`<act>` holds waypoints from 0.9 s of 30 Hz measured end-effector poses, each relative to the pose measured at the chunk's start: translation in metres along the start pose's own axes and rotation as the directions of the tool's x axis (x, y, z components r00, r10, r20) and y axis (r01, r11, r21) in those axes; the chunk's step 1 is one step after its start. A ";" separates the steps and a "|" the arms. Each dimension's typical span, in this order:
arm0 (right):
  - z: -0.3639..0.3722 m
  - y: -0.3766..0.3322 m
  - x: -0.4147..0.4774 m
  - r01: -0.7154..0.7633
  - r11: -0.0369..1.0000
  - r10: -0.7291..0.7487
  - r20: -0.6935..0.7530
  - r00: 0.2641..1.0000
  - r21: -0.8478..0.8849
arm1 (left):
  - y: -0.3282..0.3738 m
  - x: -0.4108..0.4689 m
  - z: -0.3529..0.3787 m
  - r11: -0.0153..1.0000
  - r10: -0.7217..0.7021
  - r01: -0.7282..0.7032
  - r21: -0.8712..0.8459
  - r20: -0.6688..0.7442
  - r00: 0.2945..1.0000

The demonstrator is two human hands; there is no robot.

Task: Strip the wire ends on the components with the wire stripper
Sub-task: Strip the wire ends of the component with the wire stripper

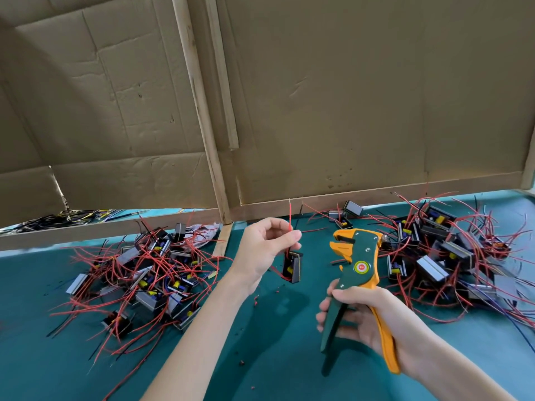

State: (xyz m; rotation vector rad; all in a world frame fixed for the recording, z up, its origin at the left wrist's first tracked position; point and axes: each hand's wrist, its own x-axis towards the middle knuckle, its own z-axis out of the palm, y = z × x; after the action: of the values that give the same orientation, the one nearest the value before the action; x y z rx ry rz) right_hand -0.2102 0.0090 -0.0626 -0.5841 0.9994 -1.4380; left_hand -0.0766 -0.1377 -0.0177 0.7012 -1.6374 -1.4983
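Far left on your green mat (275, 357) there's a messy pile of components (144, 273), little black and grey blocks with red leads sticking out every way.

Next over, your left hand (260, 250) is up off the mat, pinching a red wire (290, 224) between thumb and forefinger. The wire runs pretty much vertical, with its free end poking straight up past your fingers toward the cardboard wall (347, 96). The component (294, 266) it belongs to dangles just under your fingertips, long side up and down.

A few red insulation scraps (256, 299) sit on the mat below that.

Right of centre, your right hand (373, 322) has its fingers curled round the handles of the green and orange wire stripper (357, 267). The tool's long axis is close to upright, with the head up and far and the handles down toward you and spread apart. The jaws face left at the wire and look parted, near it but not touching.

Far right is the second pile of components (443, 256), same tangle of red leads.
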 end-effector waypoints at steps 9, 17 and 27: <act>-0.003 -0.003 0.000 0.069 0.993 -0.042 0.254 0.966 -0.096 | 0.035 -0.011 -0.010 0.990 0.089 -0.105 0.089 0.167 0.982; -0.001 -0.009 -0.006 0.125 0.981 -0.066 0.350 0.935 -0.151 | 0.047 -0.018 -0.013 0.982 0.000 -0.052 0.181 0.278 0.961; 0.003 -0.010 -0.011 0.151 0.964 -0.063 0.364 0.929 -0.219 | 0.050 -0.023 -0.006 0.971 0.004 -0.089 0.224 0.357 0.934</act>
State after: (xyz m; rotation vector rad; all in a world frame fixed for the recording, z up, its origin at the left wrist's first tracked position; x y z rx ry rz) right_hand -0.2109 0.0180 -0.0507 -1.0551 0.8673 -1.2519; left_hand -0.0538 -0.1148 0.0267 0.5318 -2.1185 -1.4705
